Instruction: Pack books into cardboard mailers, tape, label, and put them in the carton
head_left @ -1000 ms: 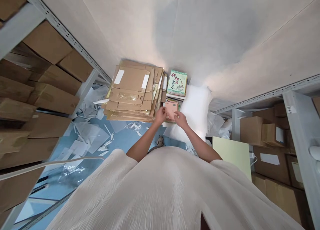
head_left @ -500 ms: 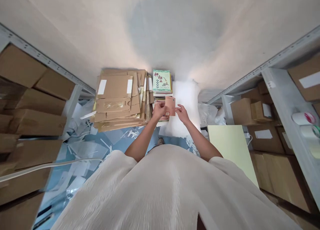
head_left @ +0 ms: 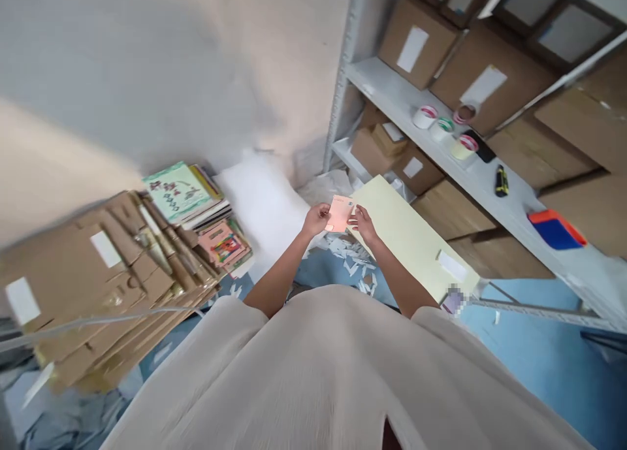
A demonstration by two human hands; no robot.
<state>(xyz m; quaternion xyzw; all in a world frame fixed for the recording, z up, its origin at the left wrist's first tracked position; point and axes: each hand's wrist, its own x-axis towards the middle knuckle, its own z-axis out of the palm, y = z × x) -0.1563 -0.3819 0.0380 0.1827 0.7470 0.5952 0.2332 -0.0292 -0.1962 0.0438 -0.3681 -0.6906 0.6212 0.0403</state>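
Note:
A thin pink book (head_left: 339, 213), with a small printed square near its upper right corner, is held up in front of my body. My left hand (head_left: 316, 220) grips its left edge, the fingers closed. At the right edge, my right hand (head_left: 363, 225) holds it lightly by the fingertips. Left of my hands lies a stack of books, with a green-and-white one (head_left: 179, 192) on top. Nearer to me, another pink book (head_left: 224, 246) with a coloured picture tops a lower pile.
Flattened cardboard boxes (head_left: 142, 267) are piled at left beside white wrapping sheets (head_left: 267, 202). A pale yellow tabletop (head_left: 406, 228) stands at right. Behind it, a metal shelf (head_left: 421, 127) bears tape rolls (head_left: 443, 128), a cutter (head_left: 501, 181) and cartons. Paper scraps (head_left: 350, 251) litter the floor.
My view has turned right, from the book piles toward the yellow table and shelf. The pink book has come along in my hands, away from the piles.

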